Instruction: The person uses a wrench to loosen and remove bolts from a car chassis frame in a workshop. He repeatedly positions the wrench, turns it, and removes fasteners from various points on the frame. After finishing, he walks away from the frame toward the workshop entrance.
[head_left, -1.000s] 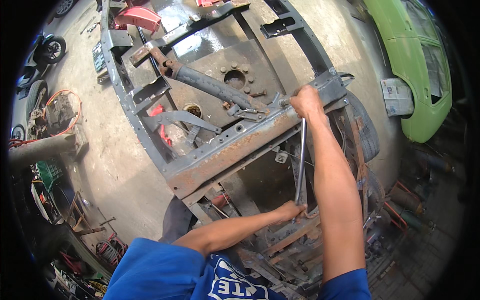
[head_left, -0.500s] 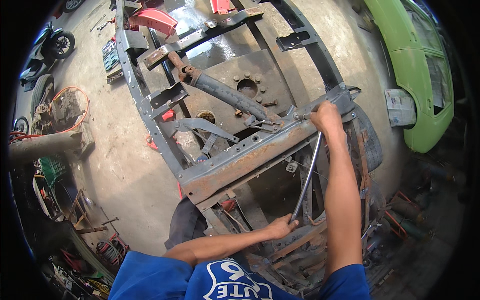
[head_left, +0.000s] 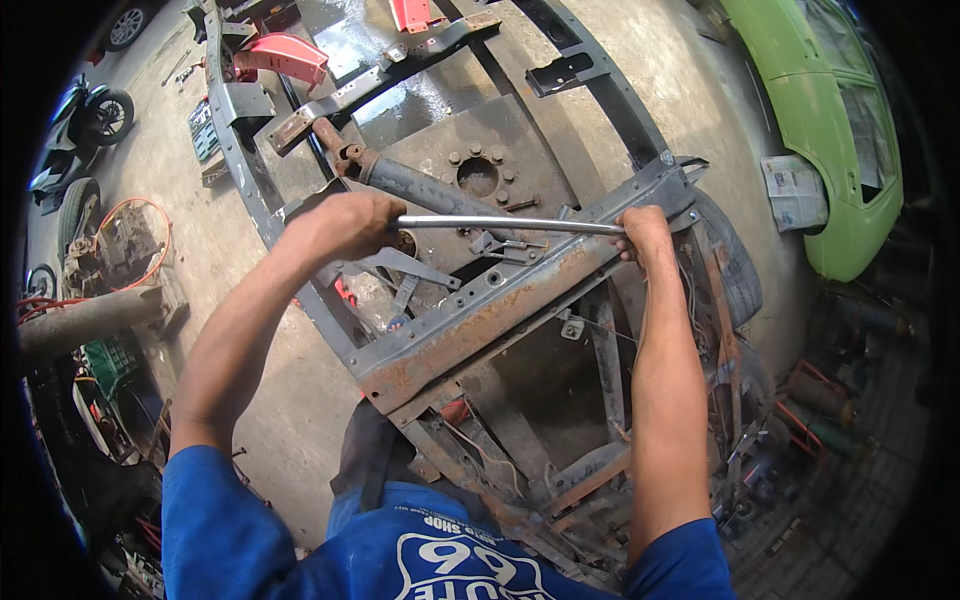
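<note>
1. Step in hand, prob.: two-handed work w/ a long steel bar (head_left: pixel 500 223) at the R end of the rusty crossmember (head_left: pixel 500 290); the person looks to be levering or turning w/ it, tho the pic doesn't settle which.
2. Bar's location: lies nr level across the view, above the crossmember, passing in front of the lower end of the grey cylinder (head_left: pixel 430 190). Its R end is at the R hand, by the crossmember's R part.
3. L hand (head_left: pixel 350 225): fingers curled tight round the bar's L end, arm bent, well apart from the R.
4. R hand (head_left: pixel 643 235): fingers wrapped round the bar's other end. They hide the tip, so can't tell what, if anything, it's seated on.
5. Next move, as judged, calls for the R hand to steady that end while the L works the far end, w/ knuckles clear of the frame arm (head_left: pixel 410 265) just below.
6. Main risk, prob.: slip at the hidden end, b/c L has the long reach.
</note>
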